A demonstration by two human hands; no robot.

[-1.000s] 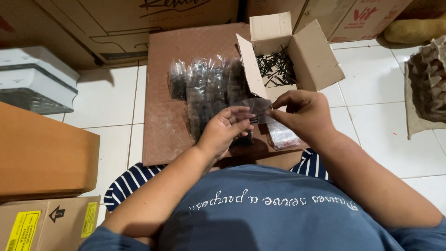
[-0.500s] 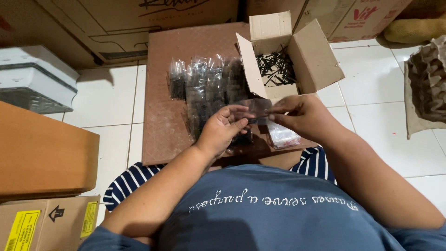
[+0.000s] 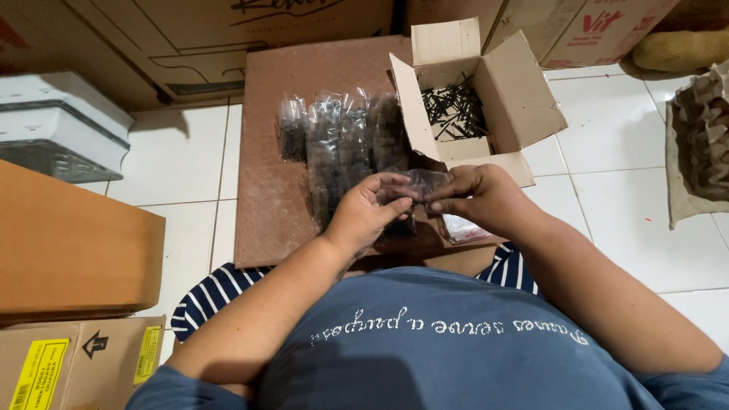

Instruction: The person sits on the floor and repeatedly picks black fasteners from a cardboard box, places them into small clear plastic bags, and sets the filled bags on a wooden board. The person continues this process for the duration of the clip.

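Observation:
My left hand (image 3: 372, 209) and my right hand (image 3: 474, 199) meet over a brown board (image 3: 277, 152) on the floor. Together they pinch a small clear plastic bag (image 3: 423, 182) that holds dark pieces. Just beyond the hands lies a heap of filled clear bags (image 3: 338, 140) with black contents. An open cardboard box (image 3: 486, 91) with loose black screws (image 3: 454, 112) stands at the board's right end, just past my right hand. A small stack of clear bags (image 3: 462, 227) lies under my right wrist.
Large cardboard cartons (image 3: 228, 38) line the far side. A white and grey plastic container (image 3: 53, 125) sits at the left, above a brown box (image 3: 68, 243) and a labelled carton (image 3: 76, 361). An egg tray (image 3: 702, 140) lies on white tiles at the right.
Both hands have stayed at the same spot; the fingers have shifted slightly on the small bag and drawn a little closer together.

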